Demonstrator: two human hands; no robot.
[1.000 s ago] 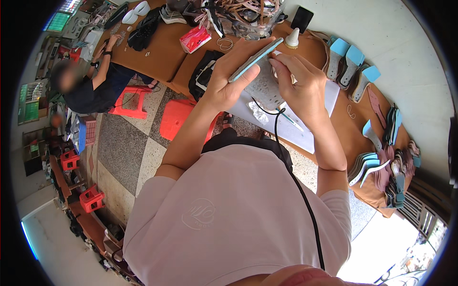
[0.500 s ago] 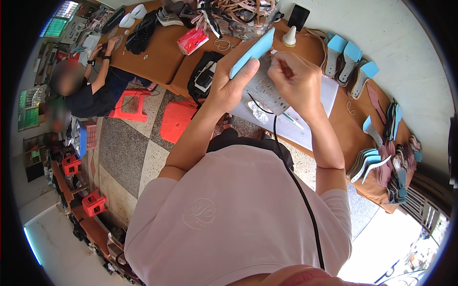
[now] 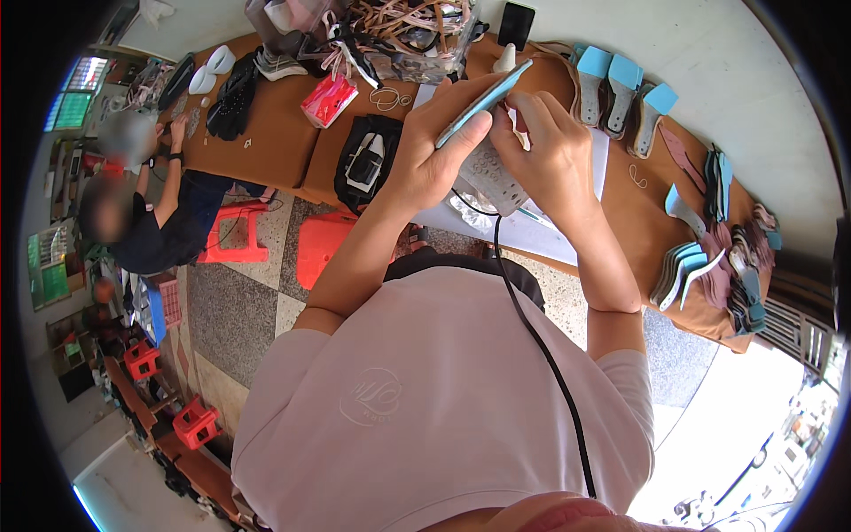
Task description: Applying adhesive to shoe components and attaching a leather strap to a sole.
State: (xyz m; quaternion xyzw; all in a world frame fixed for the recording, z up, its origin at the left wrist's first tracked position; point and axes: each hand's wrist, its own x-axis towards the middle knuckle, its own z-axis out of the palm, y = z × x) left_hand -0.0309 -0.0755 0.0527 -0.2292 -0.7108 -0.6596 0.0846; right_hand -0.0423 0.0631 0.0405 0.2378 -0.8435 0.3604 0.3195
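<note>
The worktop [image 3: 275, 129], covered in brown sheet material, runs from the upper left to the right of the frame. A white flat sheet [image 3: 434, 218] lies on it, below the hands. At upper centre sits a clear plastic bag of tan and black straps [image 3: 417, 37]; a red-and-white soft packet [image 3: 330, 100] lies to its left. Grey sole pieces with light-blue heels [image 3: 624, 84] stand in a row at upper right. A red plastic stool [image 3: 326, 246] stands left of centre on a floor of grey and cream tiles [image 3: 235, 310]. A co-worker in dark clothing [image 3: 146, 235] sits at far left.

The work is at upper centre, above the worktop: a grey, perforated sole piece [image 3: 489, 180] and a thin light-blue pad [image 3: 485, 105] — the junction between them is hidden.

Left hand [image 3: 427, 149]: forearm raised from below, grip clamped on the pad, thumb on the near face. Right hand [image 3: 557, 151]: fingers curled, thumb and forefinger close together beside the sole piece — whether this grip is clamped on anything cannot be told.
</note>
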